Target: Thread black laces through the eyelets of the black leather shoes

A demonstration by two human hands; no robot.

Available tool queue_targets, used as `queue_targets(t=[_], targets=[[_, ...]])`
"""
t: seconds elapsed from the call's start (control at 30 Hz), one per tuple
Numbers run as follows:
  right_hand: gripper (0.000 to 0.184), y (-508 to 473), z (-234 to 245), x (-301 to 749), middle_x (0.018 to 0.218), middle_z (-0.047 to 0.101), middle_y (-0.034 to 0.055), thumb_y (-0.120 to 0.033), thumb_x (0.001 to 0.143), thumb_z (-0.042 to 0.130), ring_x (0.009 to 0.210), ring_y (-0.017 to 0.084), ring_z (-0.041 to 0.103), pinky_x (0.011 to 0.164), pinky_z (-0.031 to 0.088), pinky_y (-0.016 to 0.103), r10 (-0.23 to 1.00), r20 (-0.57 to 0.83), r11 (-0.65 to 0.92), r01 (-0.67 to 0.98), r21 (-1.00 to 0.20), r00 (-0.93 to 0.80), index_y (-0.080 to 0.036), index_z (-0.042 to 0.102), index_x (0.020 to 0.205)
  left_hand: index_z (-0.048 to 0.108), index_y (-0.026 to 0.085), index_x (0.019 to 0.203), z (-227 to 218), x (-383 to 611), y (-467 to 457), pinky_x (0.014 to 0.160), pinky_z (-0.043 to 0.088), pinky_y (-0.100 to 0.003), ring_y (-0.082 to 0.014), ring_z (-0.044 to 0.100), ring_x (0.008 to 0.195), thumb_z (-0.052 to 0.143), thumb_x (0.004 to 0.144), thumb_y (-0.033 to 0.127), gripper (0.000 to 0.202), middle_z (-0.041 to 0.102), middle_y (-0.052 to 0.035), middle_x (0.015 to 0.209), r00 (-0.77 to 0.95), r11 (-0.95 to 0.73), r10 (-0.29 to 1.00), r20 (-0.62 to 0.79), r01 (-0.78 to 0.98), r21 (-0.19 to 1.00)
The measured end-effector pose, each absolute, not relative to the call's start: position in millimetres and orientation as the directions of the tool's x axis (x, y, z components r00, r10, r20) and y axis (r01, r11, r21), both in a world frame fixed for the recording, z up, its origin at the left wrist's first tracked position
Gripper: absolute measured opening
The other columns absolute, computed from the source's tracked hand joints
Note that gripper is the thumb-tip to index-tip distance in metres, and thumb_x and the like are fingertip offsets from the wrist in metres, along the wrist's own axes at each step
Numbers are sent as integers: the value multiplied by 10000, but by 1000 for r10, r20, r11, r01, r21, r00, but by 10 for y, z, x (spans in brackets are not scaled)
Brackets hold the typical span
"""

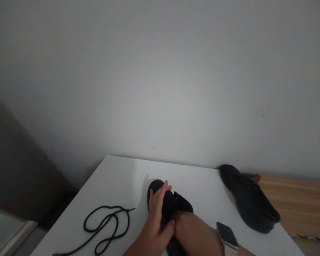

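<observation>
The right hand (188, 224), wearing a watch (226, 234), reached into a black shoe (170, 201); its hidden fingers left its grip impossible to tell. The left hand (157, 218) lay open along the shoe, fingers extended. Left of it, a black lace (117, 222) looped on the tabletop (202, 185). Beyond the right hand, rightward, sat another black shoe (248, 199).

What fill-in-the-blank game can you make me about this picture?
The loose lace lies on the picture's ____ side.
The watch is on the person's ____ wrist.
The table is the colour ____.
Counting the shoe that the left hand touches, there are ____ shoes.

Missing words: left; right; white; two.
</observation>
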State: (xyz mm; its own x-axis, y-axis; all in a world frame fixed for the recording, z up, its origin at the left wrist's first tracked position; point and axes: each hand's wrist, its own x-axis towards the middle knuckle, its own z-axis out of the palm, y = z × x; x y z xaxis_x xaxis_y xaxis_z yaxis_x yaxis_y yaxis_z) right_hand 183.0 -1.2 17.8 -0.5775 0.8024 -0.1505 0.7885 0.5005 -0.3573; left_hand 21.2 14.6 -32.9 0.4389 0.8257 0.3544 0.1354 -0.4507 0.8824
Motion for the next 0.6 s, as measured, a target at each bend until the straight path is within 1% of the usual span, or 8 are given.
queue_targets(t=[0.1,0.2,0.27,0.33,0.4,0.47,0.53,0.6], targets=[[305,-28,195,1816,924,773,120,20,799,510,834,230,711,766,543,293,791,-102,525,755,-393,-603,-143,745,901,81,331,1584,-306,191,160,1213,-99,-598,-309,316,1477,509,819,80,912,428,-78,1538,466,-429,819,336,107,897],[257,-55,286,1908,980,731,97,-50,893,503,955,246,657,882,509,376,791,138,583,665,-466,-597,-181,709,974,212,311,1542,-277,154,185,1209,-103,-604,-314,255,1501,499,835,89,795,404,-86,1551,505,-367,815,282,75,927],[264,-59,320,2014,1028,675,87,-80,950,454,1000,243,609,904,483,410,818,344,575,642,-506,-461,-213,660,1046,291,307,1481,-259,139,198,1200,-89,-636,-325,215,1510,515,845,113,702,381,-93,1556,521,-342,813,258,70,937],[262,-40,298,2126,1105,601,88,-102,958,460,1066,244,565,927,467,422,855,437,504,642,-578,-278,-236,597,1137,359,304,1394,-246,139,207,1188,-68,-667,-338,209,1502,564,841,150,610,400,-102,1529,522,-360,811,265,88,929],[364,-4,233,2216,1216,525,93,-94,903,525,1155,250,524,958,461,418,906,373,412,613,-674,-199,-255,541,1230,417,300,1289,-239,151,213,1178,-48,-688,-347,229,1485,610,804,143,545,442,-102,1484,526,-412,799,292,125,903],[503,29,150,2264,1281,486,82,-35,833,522,1191,237,515,981,458,400,933,251,354,546,-759,-257,-276,523,1274,468,288,1173,-233,166,217,1167,-52,-701,-352,246,1472,604,732,70,510,471,-93,1453,535,-460,785,312,166,872],[539,36,65,2258,1228,516,59,23,777,455,1154,210,539,983,453,375,932,197,327,471,-819,-305,-277,569,1210,505,275,1073,-220,175,218,1159,-71,-705,-350,264,1464,545,645,-1,511,505,-79,1416,550,-480,774,315,184,857],[489,4,-25,2207,1128,543,45,33,749,416,1100,198,559,973,446,361,943,203,301,420,-856,-264,-258,613,1090,539,265,993,-199,179,220,1160,-74,-699,-342,286,1455,491,596,-18,490,543,-66,1374,561,-469,770,303,176,866]])
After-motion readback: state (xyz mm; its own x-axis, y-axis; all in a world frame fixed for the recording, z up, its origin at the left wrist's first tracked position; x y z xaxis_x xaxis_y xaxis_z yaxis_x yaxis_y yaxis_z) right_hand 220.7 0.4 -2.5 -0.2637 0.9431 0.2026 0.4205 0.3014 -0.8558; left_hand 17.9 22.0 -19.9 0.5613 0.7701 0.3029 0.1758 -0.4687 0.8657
